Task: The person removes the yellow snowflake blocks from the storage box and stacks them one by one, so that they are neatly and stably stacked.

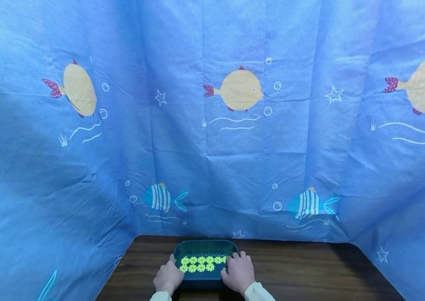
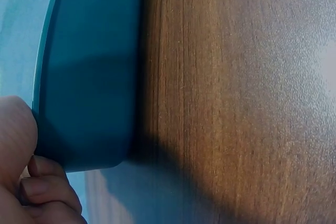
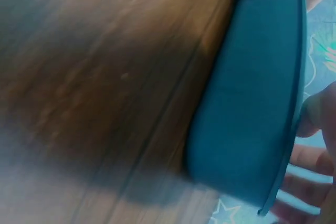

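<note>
A teal rectangular container [image 1: 201, 284] with rounded corners stands on the table in the head view. Inside, bright yellow-green flower-shaped pieces [image 1: 201, 263] lie in two rows. At the container's left end my left hand [image 1: 168, 276] grips the rim; the left wrist view shows the thumb [image 2: 18, 129] against the rim and the other fingers [image 2: 47, 187] curled by the corner. My right hand [image 1: 239, 271] holds the right end, its thumb [image 3: 311, 119] at the rim and its fingers [image 3: 310, 187] spread round the outside. That hand hides some pieces in the head view.
A dark brown wood-grain table [image 1: 310, 271] extends to both sides of the container. Blue cloth [image 1: 235, 175] printed with fish, stars and bubbles hangs behind the table and along both sides.
</note>
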The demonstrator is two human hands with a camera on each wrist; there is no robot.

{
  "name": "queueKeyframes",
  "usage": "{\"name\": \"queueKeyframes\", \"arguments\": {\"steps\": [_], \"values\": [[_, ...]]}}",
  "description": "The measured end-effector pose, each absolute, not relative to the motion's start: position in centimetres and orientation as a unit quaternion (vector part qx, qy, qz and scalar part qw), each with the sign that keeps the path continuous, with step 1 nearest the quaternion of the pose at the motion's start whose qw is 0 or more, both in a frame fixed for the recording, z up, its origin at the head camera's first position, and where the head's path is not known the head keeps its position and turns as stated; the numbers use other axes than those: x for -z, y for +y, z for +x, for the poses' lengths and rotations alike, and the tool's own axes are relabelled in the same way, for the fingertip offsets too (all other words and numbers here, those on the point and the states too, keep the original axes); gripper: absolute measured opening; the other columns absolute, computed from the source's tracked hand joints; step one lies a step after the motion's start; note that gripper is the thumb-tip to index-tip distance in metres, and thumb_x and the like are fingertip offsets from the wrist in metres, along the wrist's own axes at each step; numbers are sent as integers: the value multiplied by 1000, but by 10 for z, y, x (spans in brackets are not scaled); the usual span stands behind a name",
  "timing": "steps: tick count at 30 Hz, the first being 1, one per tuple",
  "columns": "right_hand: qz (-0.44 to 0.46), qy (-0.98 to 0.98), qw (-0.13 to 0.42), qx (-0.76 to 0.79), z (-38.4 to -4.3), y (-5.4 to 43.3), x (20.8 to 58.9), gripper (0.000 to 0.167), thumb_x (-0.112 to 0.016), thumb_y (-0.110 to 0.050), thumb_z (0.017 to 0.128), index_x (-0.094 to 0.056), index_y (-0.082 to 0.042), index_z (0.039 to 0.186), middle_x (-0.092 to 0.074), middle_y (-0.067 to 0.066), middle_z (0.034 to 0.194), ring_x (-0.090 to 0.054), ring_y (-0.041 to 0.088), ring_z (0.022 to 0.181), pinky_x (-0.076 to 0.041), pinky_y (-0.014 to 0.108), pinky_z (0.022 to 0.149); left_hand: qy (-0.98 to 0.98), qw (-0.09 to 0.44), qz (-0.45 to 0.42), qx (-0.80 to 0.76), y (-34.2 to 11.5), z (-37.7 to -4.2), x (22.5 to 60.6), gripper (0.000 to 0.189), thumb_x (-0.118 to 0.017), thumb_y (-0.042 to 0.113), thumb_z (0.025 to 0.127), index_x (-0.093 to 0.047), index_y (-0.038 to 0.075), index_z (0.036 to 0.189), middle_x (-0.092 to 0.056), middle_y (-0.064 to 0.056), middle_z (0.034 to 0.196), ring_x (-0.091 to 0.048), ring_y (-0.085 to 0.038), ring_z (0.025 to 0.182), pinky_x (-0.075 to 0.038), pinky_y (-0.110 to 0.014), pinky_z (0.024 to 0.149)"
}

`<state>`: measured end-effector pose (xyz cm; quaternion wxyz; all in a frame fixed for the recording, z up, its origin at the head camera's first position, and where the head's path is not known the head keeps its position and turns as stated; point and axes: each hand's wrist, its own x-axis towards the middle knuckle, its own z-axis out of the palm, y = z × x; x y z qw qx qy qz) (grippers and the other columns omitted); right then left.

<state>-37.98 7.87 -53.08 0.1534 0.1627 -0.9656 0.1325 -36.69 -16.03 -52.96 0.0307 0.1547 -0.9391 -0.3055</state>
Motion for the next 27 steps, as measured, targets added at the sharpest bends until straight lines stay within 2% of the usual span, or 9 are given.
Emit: {"name": "queueKeyframes", "arguments": {"steps": [2, 5, 8, 11, 17, 20, 27], "values": [[181, -960, 162, -139, -383, 73, 530, 18, -65, -30, 85, -71, -14, 79, -62, 3, 79, -49, 23, 73, -42, 44, 69, -937, 30, 157, 310, -161, -365, 530, 69, -60, 9, 83, -44, -1, 150, -69, -28, 106, -64, -33, 78, -51, -53, 67], [211, -954, 143, -160, -388, 64, 529, 20, -64, -29, 88, -74, -13, 83, -65, 1, 80, -59, 21, 73, -49, 42, 67, -935, 32, 160, 316, -162, -364, 532, 70, -60, 9, 82, -44, -1, 150, -69, -28, 108, -63, -33, 79, -50, -53, 67], [230, -953, 67, -186, -393, 53, 527, 28, -59, -34, 94, -77, -12, 96, -72, 1, 90, -68, 19, 83, -55, 42, 73, -932, 28, 164, 323, -161, -365, 533, 71, -59, 9, 82, -43, -1, 151, -68, -29, 111, -63, -33, 79, -50, -53, 68], [222, -954, -12, -203, -395, 43, 525, 42, -51, -43, 100, -76, -11, 109, -75, 4, 103, -70, 21, 95, -56, 43, 83, -930, 24, 168, 326, -159, -367, 534, 70, -59, 9, 83, -43, -2, 150, -67, -30, 112, -63, -34, 81, -51, -54, 70], [182, -958, -113, -192, -391, 38, 527, 62, -34, -56, 105, -76, -10, 115, -74, 7, 114, -68, 29, 107, -50, 53, 96, -929, 12, 176, 324, -157, -369, 537, 67, -59, 9, 85, -44, -2, 149, -67, -30, 114, -66, -37, 88, -52, -57, 74], [173, -962, -131, -164, -388, 38, 528, 71, -28, -63, 103, -76, -13, 118, -74, 5, 118, -67, 30, 113, -46, 56, 101, -929, 11, 178, 325, -157, -369, 540, 67, -59, 9, 85, -44, -3, 149, -67, -31, 113, -66, -37, 88, -52, -56, 74], [134, -973, -122, -142, -385, 35, 520, 77, -28, -68, 101, -77, -10, 112, -75, 8, 113, -68, 29, 107, -44, 56, 105, -927, 17, 184, 326, -158, -374, 540, 68, -59, 11, 84, -44, -2, 149, -66, -31, 114, -66, -38, 90, -52, -58, 75]]}}
